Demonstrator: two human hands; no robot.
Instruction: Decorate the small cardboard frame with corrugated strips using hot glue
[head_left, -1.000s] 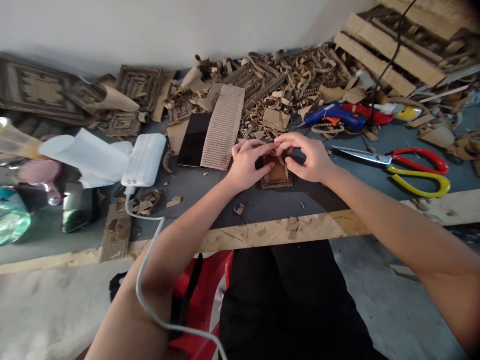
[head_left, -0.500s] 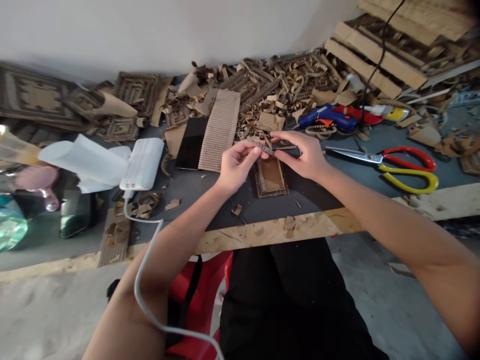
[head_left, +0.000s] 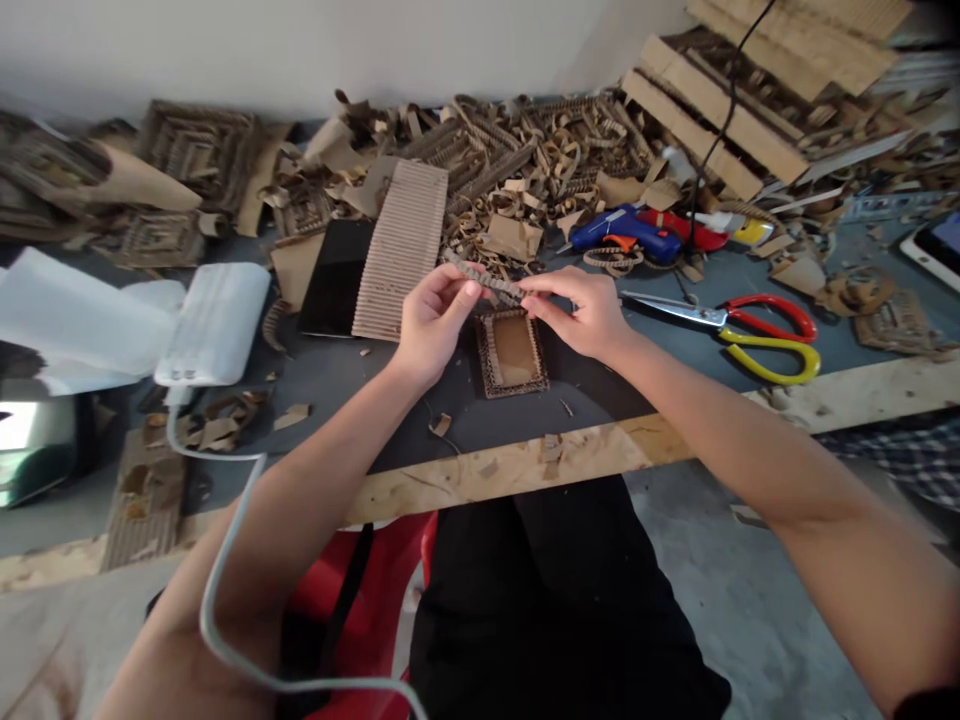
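1. The table point(head_left: 330, 375) is spread beneath the fingers of the left hand point(head_left: 431, 320) and the right hand point(head_left: 581, 310);
2. the heap of cardboard scraps point(head_left: 570, 150) is piled beyond the fingers, on their far side;
3. the corrugated sheet point(head_left: 401, 245) is laid near the left fingers, on their outer side, and is not gripped;
4. the scissors point(head_left: 724, 320) are laid to the right of the right fingers, untouched;
5. the glue gun point(head_left: 626, 228) is set beyond the right fingers and is likewise left untouched;
6. the cardboard frame point(head_left: 486, 360) is laid flat just on the near side of the fingers; compared with a second ago, both hands are drawn off it and its inside is uncovered;
7. the corrugated strip point(head_left: 491, 282) is held up between the hands; one stretch is pinched by the left thumb and fingers, the other end by the right, both pinches nearly closed; attention is thus judged to be shifted from frame to strip, which seems to be handled apart.
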